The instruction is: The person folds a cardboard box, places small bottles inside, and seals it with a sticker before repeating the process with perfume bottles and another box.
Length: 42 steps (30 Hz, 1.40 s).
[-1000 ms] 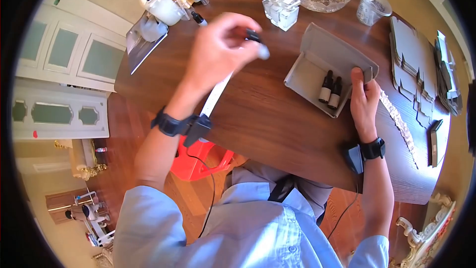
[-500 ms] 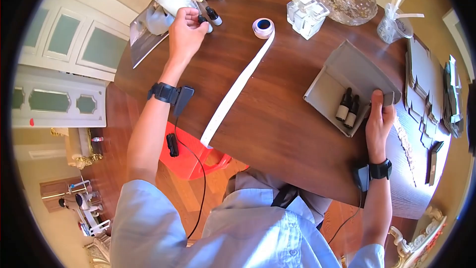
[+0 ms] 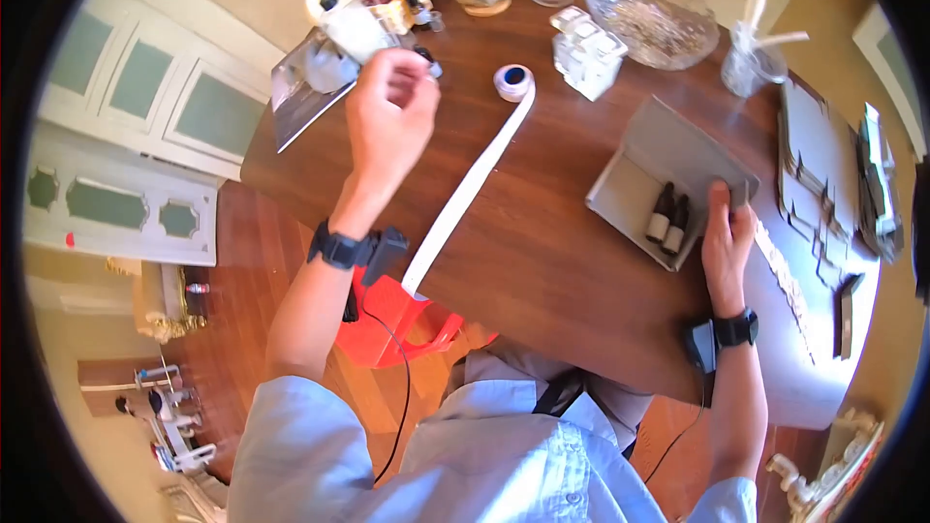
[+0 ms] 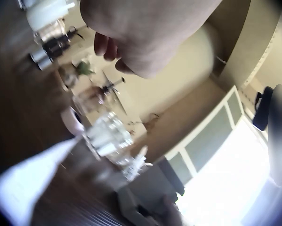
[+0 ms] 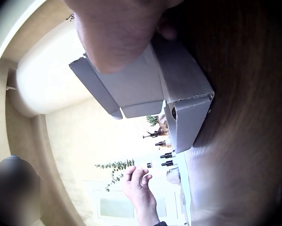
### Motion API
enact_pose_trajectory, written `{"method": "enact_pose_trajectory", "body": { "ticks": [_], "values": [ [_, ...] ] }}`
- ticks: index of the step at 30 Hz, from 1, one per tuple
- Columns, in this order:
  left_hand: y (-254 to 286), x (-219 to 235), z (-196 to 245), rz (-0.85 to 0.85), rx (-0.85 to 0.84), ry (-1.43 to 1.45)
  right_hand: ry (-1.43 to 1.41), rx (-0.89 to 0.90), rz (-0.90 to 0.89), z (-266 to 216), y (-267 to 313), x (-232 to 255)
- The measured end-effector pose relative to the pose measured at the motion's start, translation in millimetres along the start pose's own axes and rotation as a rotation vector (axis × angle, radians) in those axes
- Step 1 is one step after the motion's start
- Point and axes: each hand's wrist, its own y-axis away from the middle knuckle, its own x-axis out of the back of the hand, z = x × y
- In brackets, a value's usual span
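Note:
My left hand (image 3: 389, 121) is raised over the table's left side, fingers loosely curled, with nothing seen in them. Just behind its fingertips stands a dropper bottle (image 3: 430, 60), partly hidden by the hand. The right wrist view shows the same left hand (image 5: 140, 190) from across the table. With thumb and fingers, my right hand (image 3: 727, 247) grips the right wall of an open grey cardboard box (image 3: 625, 169). Inside the box two dark dropper bottles (image 3: 660, 213) with pale labels lie side by side. In the right wrist view the box (image 5: 188, 77) shows its outer side.
A paper strip (image 3: 465, 199) runs from its roll (image 3: 513, 83) to the table's front edge. Glass cubes (image 3: 588, 53) and a glass bowl (image 3: 659, 24) stand at the back. Flattened boxes (image 3: 819, 150) lie right; a white black-capped bottle (image 3: 356, 27) stands left.
My left hand carried a small dropper bottle left to the other bottles, let go of it, and has drawn back slightly toward me. My right hand keeps hold of the box.

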Motion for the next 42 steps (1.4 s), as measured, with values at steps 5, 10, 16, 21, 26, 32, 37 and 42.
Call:
{"method": "enact_pose_trajectory", "body": {
  "ticks": [5, 10, 16, 21, 26, 32, 37, 42],
  "values": [
    [47, -60, 110, -0.654, 0.053, 0.179, 0.031, -0.077, -0.079, -9, 4, 12],
    [61, -128, 141, -0.822, -0.164, 0.005, 0.000, 0.090, -0.036, -8, -2, 3],
    [59, -149, 143, -0.972, -0.137, -0.182, 0.057, 0.093, -0.045, -5, -4, 6],
    [59, -152, 143, -0.976, -0.033, -0.012, 0.039, 0.041, -0.049, -5, -1, 7],
    [38, -102, 131, -0.785, -0.086, 0.293, -0.040, -0.013, -0.073, 0, 1, 6],
    [0, -9, 37, -0.213, 0.145, 0.151, 0.018, -0.036, -0.074, -2, 2, 7],
    [-6, 35, -63, -0.016, 0.297, -0.136, 0.015, -0.045, -0.027, 4, 2, 7],
    [-11, 24, -96, 0.004, 0.256, -0.197, 0.002, -0.092, -0.029, -3, 4, 7]
  ]
}}
